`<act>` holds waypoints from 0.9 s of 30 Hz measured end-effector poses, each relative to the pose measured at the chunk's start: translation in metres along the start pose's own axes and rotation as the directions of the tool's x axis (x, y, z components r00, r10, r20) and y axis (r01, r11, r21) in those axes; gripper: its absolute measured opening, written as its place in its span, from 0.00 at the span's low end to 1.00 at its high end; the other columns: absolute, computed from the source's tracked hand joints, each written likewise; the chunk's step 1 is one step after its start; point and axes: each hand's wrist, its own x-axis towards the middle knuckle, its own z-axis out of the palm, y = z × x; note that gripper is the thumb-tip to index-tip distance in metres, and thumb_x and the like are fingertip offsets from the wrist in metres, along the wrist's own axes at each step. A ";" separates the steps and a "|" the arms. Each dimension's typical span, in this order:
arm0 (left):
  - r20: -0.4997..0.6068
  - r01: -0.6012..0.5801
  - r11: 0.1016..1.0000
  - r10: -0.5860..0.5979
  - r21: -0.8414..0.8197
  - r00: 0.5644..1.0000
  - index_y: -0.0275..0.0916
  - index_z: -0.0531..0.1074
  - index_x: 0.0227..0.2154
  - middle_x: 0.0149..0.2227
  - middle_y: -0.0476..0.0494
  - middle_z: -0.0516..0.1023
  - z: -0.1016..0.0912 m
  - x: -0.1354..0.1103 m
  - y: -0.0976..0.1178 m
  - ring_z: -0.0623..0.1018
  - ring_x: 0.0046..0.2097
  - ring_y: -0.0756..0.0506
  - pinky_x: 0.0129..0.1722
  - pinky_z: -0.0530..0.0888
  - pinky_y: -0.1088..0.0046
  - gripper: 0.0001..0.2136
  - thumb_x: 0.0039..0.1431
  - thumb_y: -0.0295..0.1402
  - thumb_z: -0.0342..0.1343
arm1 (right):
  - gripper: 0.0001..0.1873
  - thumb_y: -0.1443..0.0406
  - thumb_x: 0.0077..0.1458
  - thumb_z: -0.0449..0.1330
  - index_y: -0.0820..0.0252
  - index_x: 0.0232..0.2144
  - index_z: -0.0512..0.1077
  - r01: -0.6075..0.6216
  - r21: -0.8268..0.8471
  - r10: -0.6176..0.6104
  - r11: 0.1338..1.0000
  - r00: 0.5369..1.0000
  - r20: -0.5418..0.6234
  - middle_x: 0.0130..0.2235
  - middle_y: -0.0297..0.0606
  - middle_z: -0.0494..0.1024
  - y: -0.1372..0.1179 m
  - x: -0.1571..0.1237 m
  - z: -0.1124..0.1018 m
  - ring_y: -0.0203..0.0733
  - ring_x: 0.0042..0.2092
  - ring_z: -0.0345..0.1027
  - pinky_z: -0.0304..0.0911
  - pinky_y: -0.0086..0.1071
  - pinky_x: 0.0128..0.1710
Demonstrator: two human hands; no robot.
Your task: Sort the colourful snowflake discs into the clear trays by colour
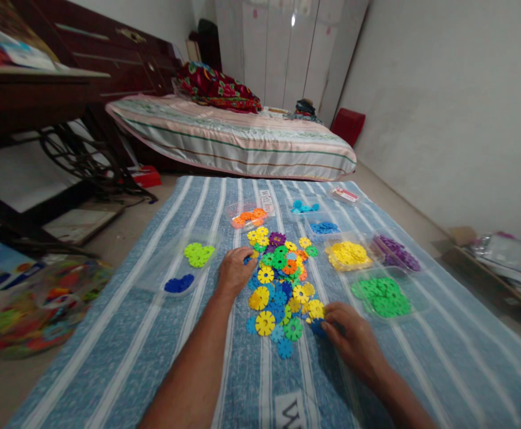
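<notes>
"What's the setting?"

"A worktop (108, 333) under a blue cloth (448, 363), its white stripes running away from the person. Past the far edge stands a bed (242, 142) with a striped cover and a red flowered quilt (218, 88); pale wardrobe doors (278, 53) rise behind it, and a bare wall (456, 107) closes the right side."

"And the pieces?"

"A heap of notched discs (279, 292) sits mid-worktop, between a clear tray (175, 262) on the left and clear tubs (415, 308) on the right."

"Which way does it point?"

"Its long axis runs near to far, roughly along the stripes. The discs are round, so singly they point nowhere; most lie flat, overlapping."

"The hands?"

"The left hand (236, 271) is half curled at the heap's left edge; I can't tell if it grips anything. The right hand (352, 333), thumb and fingers bent, reaches a yellow disc (316, 308) at the right edge; whether it's pinched, I can't tell."
</notes>
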 end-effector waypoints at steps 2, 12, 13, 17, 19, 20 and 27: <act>-0.003 0.000 1.000 0.000 -0.003 1.000 0.43 0.76 0.35 0.44 0.44 0.80 -0.001 0.000 0.000 0.76 0.48 0.42 0.53 0.71 0.63 0.09 0.51 0.34 0.54 | 0.10 0.61 0.60 0.55 0.56 0.29 0.72 0.009 0.006 -0.009 1.000 1.000 0.002 0.37 0.39 0.77 -0.001 0.002 -0.001 0.44 0.41 0.72 0.71 0.37 0.41; -0.009 0.006 1.000 -0.006 0.001 1.000 0.43 0.76 0.34 0.44 0.44 0.81 0.000 0.000 0.000 0.76 0.48 0.42 0.52 0.71 0.63 0.09 0.50 0.33 0.54 | 0.08 0.63 0.58 0.57 0.52 0.27 0.73 0.058 0.029 -0.059 0.998 0.998 0.005 0.32 0.35 0.78 -0.007 0.014 -0.007 0.45 0.35 0.75 0.73 0.36 0.32; -0.009 0.007 1.000 -0.007 0.001 1.000 0.43 0.76 0.34 0.44 0.44 0.81 0.000 0.000 0.000 0.76 0.48 0.42 0.52 0.71 0.63 0.09 0.50 0.34 0.54 | 0.08 0.63 0.58 0.57 0.52 0.27 0.73 0.074 0.028 -0.074 0.997 0.997 -0.001 0.32 0.35 0.78 -0.007 0.021 -0.009 0.44 0.34 0.75 0.72 0.35 0.32; 0.001 0.008 1.000 -0.008 -0.004 1.000 0.43 0.76 0.35 0.44 0.45 0.81 -0.001 0.000 0.002 0.76 0.48 0.42 0.52 0.70 0.64 0.09 0.51 0.34 0.54 | 0.11 0.59 0.58 0.56 0.56 0.27 0.74 0.090 -0.037 -0.096 0.995 0.979 -0.181 0.31 0.37 0.79 0.000 0.076 -0.028 0.43 0.33 0.75 0.71 0.36 0.34; 0.005 0.007 1.000 -0.007 -0.004 1.000 0.43 0.76 0.35 0.44 0.45 0.81 -0.002 0.000 0.003 0.77 0.48 0.42 0.53 0.70 0.64 0.09 0.51 0.34 0.54 | 0.12 0.58 0.58 0.56 0.57 0.29 0.75 0.072 -0.068 -0.091 0.995 0.934 -0.345 0.31 0.38 0.79 0.005 0.108 -0.040 0.43 0.34 0.74 0.70 0.36 0.37; 0.007 0.007 1.000 -0.007 -0.002 1.000 0.43 0.76 0.35 0.44 0.45 0.81 -0.003 0.001 0.003 0.77 0.48 0.42 0.53 0.70 0.64 0.09 0.51 0.34 0.54 | 0.12 0.58 0.58 0.56 0.58 0.31 0.75 0.059 -0.083 -0.090 0.995 0.893 -0.441 0.32 0.39 0.79 0.008 0.121 -0.046 0.43 0.35 0.74 0.69 0.36 0.38; 0.008 0.019 1.000 -0.019 0.005 1.000 0.42 0.76 0.35 0.44 0.43 0.80 -0.001 0.001 0.002 0.76 0.49 0.41 0.53 0.70 0.63 0.09 0.51 0.33 0.55 | 0.11 0.61 0.59 0.54 0.58 0.30 0.74 0.123 -0.120 -0.161 0.985 0.905 -0.394 0.31 0.39 0.79 0.003 0.106 -0.035 0.41 0.34 0.73 0.67 0.33 0.36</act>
